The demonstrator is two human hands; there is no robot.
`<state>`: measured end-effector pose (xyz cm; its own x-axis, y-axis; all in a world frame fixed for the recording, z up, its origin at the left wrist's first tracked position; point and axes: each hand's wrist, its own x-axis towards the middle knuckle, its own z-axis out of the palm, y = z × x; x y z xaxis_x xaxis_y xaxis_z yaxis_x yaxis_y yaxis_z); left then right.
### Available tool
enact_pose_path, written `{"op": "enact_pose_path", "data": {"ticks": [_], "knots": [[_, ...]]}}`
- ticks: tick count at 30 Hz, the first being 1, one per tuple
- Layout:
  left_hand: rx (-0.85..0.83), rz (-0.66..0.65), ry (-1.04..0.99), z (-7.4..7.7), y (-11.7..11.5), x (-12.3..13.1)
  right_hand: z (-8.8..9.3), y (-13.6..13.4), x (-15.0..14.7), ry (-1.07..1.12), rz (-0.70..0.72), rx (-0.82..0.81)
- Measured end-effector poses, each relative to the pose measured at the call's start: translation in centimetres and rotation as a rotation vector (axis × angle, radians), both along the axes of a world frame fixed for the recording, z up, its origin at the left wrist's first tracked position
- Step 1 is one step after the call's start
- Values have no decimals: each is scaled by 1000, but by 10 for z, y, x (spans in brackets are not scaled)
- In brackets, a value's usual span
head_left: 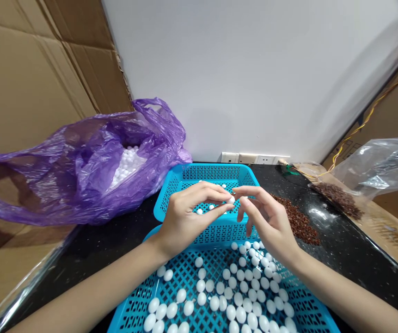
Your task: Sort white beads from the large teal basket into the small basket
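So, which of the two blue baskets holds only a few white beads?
The far basket, behind the left hand pinching one bead: only a few beads lie in it. The near basket holds dozens.

Both baskets [167,194] we work over are blue moulded plastic, smooth with a slight sheen. The beads [240,314] look white, smooth and softly glossy, as does the bead [231,200] pinched in our left hand [185,219]. The purple bag [81,175] is thin, crinkled, shiny film, and so is the clear bag [382,166]. Our desk [340,259] is glossy black, the cardboard [21,83] matt brown, the wall [254,69] matt white.
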<state>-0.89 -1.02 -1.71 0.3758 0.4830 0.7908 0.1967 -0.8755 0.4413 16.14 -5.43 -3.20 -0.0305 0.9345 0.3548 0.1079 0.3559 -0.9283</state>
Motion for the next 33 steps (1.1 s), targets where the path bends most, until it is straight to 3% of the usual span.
{"op": "enact_pose_path", "data": {"ticks": [9,33], "knots": [[33,58,-38,3,0,0,1,-2,3,44,27,49],[56,-20,-13,-4,3,-10,1,-3,0,71,162,-4]]}}
